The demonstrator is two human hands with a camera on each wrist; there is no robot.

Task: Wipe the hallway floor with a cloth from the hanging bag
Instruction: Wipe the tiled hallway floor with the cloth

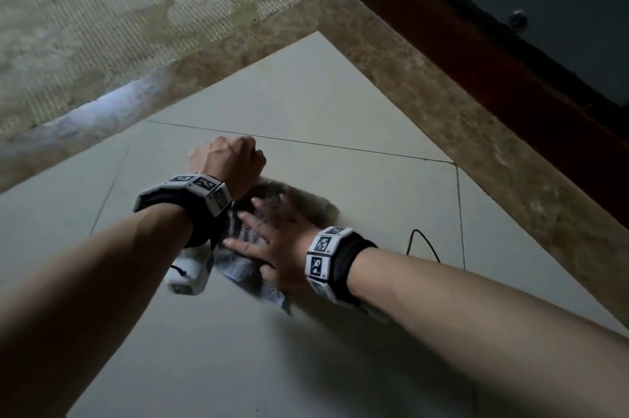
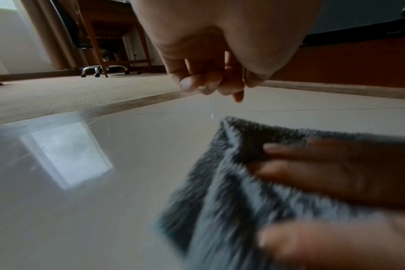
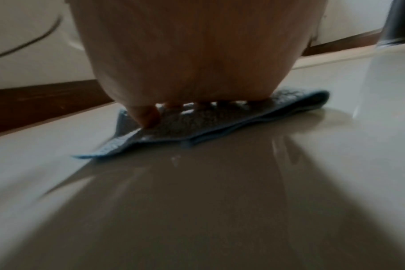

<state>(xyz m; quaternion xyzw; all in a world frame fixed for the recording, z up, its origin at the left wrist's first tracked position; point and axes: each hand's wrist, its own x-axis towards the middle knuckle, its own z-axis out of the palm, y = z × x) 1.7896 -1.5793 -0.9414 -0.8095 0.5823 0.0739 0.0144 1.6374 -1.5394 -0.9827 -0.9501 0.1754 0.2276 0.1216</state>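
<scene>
A folded grey-blue cloth lies on the pale glossy floor tiles. My right hand lies flat on top of it, its spread straight fingers pressing it to the floor. In the right wrist view the fingertips stand on the cloth. My left hand hovers just beyond the cloth's far left corner. Its fingers are curled into a fist with nothing seen in them, and it stays off the cloth.
A beige patterned carpet begins past a marble border strip. A dark wooden baseboard runs along the right. A thin black cable lies on the tiles right of the cloth. A wooden desk and chair wheels stand far off.
</scene>
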